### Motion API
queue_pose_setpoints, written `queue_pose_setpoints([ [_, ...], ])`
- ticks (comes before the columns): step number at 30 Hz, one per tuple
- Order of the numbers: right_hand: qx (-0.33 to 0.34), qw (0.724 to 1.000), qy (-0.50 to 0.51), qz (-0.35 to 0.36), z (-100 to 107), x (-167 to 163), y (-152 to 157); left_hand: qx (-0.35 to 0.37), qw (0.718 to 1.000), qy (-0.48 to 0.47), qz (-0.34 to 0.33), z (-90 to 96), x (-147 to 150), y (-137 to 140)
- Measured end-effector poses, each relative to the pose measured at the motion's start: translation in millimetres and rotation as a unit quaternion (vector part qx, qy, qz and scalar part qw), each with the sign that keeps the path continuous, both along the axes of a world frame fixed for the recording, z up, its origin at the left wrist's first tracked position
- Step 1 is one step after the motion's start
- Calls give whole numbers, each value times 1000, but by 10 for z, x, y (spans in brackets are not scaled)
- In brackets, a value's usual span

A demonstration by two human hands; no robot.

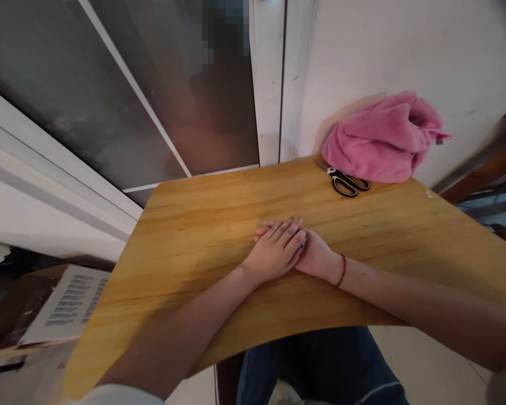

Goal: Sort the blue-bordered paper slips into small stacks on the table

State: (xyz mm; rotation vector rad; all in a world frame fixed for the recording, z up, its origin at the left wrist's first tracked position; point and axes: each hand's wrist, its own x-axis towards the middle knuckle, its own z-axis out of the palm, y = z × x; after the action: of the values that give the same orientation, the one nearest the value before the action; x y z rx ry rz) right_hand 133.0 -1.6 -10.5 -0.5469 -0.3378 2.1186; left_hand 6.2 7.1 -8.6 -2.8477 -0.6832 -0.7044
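Observation:
My left hand (278,251) lies palm down across my right hand (319,256) on the wooden table (185,253). The left fingers are stretched out flat over the right palm and fingers. Most of my right hand's fingers are hidden underneath; a few straight fingertips poke out at the far left. A small dark spot shows beside the left thumb, too small to name. A thin red bracelet (342,270) circles my right wrist. Beyond the hands, apart from them, lie black-handled scissors (344,183), beside a pink plush cloth bundle (382,138).
A glass-paned door with a white frame (270,84) stands behind the table, next to a white wall (383,45). At lower left, a cardboard box (63,304) with printed text sits below table height. A dark wooden piece of furniture (480,169) is at right.

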Motion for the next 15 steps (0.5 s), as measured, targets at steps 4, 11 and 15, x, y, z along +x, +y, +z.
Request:
queue_pose_setpoints([
  [4, 22, 1000, -13, 15, -12, 8, -22, -10, 1000, 16, 5, -24, 12, 3],
  [11, 62, 995, -50, 52, -15, -7, -51, -59, 997, 39, 4, -11, 3, -1],
  [15, 69, 992, -84, 61, 5, -6, -70, -86, 996, 38, -1, 3, -3, -7],
])
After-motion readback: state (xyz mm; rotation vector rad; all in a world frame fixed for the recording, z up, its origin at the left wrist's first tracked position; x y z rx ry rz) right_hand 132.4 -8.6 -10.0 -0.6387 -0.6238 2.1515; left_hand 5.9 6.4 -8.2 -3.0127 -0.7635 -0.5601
